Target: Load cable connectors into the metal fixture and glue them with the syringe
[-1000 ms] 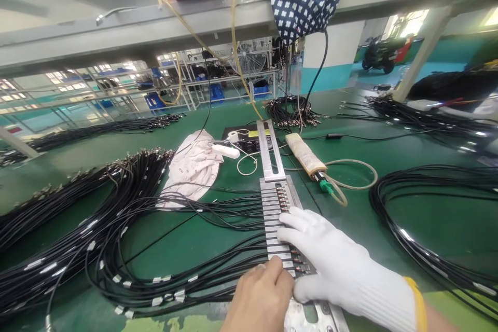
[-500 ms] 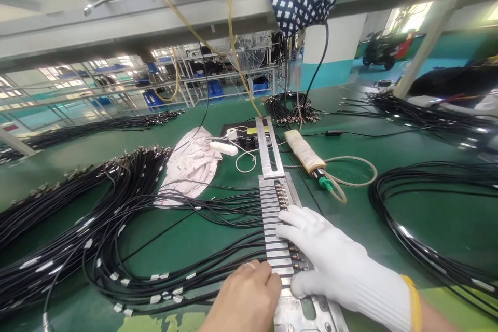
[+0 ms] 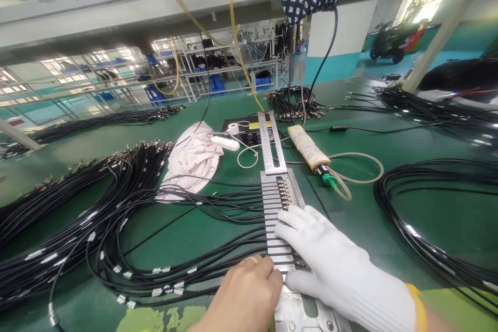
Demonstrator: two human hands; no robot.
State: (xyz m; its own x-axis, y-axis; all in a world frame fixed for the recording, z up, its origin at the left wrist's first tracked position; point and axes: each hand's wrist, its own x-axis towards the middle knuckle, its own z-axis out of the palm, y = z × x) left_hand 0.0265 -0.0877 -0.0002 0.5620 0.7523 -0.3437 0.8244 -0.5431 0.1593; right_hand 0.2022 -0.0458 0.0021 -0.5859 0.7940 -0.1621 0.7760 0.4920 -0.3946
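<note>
Bright overhead light, edges warped, background perhaps blurred

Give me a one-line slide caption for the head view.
Bare left hand and white-gloved right hand press black cables into a slotted metal fixture on a green bench.

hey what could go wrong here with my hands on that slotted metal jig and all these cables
The gloved right hand lies across the slotted jig over the seated connectors, so it might nudge some out of their slots. The bare left hand presses near cables entering the jig; one could get pinched or dragged loose.
</note>
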